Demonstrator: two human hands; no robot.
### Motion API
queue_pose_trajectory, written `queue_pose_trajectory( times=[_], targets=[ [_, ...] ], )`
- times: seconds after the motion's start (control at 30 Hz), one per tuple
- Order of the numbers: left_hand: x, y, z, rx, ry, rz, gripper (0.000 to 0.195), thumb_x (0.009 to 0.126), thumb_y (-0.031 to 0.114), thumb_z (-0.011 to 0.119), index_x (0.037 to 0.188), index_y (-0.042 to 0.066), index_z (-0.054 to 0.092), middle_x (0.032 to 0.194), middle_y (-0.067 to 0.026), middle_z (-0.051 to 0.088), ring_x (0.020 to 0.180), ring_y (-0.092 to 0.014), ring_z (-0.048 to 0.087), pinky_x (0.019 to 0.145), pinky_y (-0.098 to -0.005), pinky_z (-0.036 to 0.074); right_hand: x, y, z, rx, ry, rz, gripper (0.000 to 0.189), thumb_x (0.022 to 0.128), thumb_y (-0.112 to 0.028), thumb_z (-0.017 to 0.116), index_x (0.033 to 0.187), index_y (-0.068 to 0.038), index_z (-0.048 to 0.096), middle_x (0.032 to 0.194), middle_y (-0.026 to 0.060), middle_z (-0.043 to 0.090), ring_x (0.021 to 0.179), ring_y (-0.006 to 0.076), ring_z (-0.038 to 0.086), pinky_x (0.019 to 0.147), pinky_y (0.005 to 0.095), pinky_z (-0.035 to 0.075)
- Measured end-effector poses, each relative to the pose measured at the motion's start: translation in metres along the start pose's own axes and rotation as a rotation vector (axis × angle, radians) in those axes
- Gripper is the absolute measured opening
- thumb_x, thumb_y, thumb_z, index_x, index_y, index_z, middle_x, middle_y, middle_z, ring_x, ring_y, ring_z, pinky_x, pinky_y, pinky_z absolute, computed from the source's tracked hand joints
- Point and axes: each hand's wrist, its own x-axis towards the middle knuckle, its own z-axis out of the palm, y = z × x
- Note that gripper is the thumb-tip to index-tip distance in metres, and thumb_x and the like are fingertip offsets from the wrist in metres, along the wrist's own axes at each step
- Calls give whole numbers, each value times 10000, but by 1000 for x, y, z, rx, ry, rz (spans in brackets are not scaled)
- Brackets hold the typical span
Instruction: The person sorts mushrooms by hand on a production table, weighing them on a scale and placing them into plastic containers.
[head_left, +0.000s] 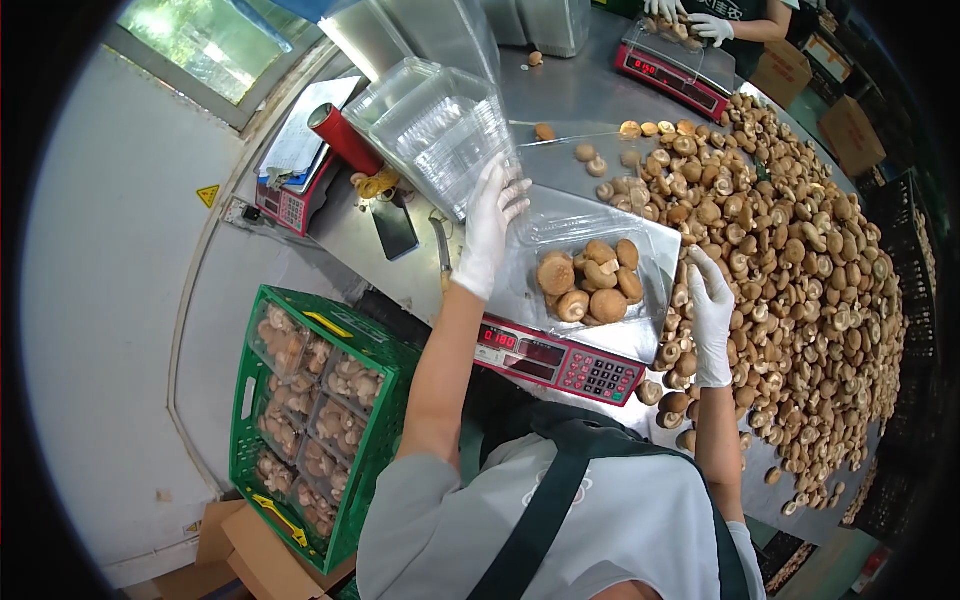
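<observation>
My left hand (490, 225), in a white glove, is at the lower edge of a stack of clear plastic clamshell containers (450, 135). Its fingers are apart, with nothing seen in them. An open clear clamshell (649, 289) with several brown shiitake mushrooms (600, 274) inside rests on the metal pan of a red digital scale (559, 360), whose display is lit. Right of that pan, my gloved right hand (711, 315) reaches over the edge of a large heap of loose shiitake (795, 277). Whether its fingertips hold a mushroom cannot be made out.
On the left stands a green crate (251, 435) of packed mushroom containers. A phone (394, 227), a knife (441, 244), a red cylinder (345, 139) and a second scale (289, 206) occupy the table's left side. Across the table, a co-worker's gloved hands (709, 28) are over another scale (667, 82).
</observation>
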Motion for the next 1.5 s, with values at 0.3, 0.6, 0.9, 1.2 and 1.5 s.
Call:
queue_pose_trajectory(
  times=[0.3,0.6,0.9,1.2,1.5],
  targets=[
    [-140,-40,6,1033,58,589,328,763,61,713,1083,41,644,1131,-112,593,1044,-293,587,899,-364,477,-17,-4,-15,-50,-141,120,349,941,-191,578,1236,-5,580,1086,60,632,956,107,576,830,247,465],
    [-140,-70,-4,501,27,70,529,920,153,590,1397,18,405,1213,-111,524,960,-135,558,790,-244,473,-28,8,-8,-72,-277,314,340,946,-195,580,1212,17,574,945,44,662,848,87,597,749,225,473],
    [-150,-28,23,900,-3,528,498,845,33,511,1341,0,474,1132,-162,494,879,-228,568,780,-309,476,-58,-6,-15,179,-165,265,349,925,-92,558,1252,30,546,971,41,646,762,80,574,701,207,466],
    [-158,-42,38,838,-3,295,357,886,16,482,1230,-42,558,858,-105,514,692,-193,538,648,-283,451,-63,-10,-13,137,-139,379,386,957,-138,506,1312,13,499,824,19,636,659,58,590,573,186,462],
    [-139,-64,28,316,13,-66,506,932,86,478,1422,23,369,994,-73,544,768,-117,585,568,-215,535,-51,1,-20,223,-111,496,219,914,-101,571,1108,-1,593,740,3,616,627,71,590,556,204,479]
  ],
)
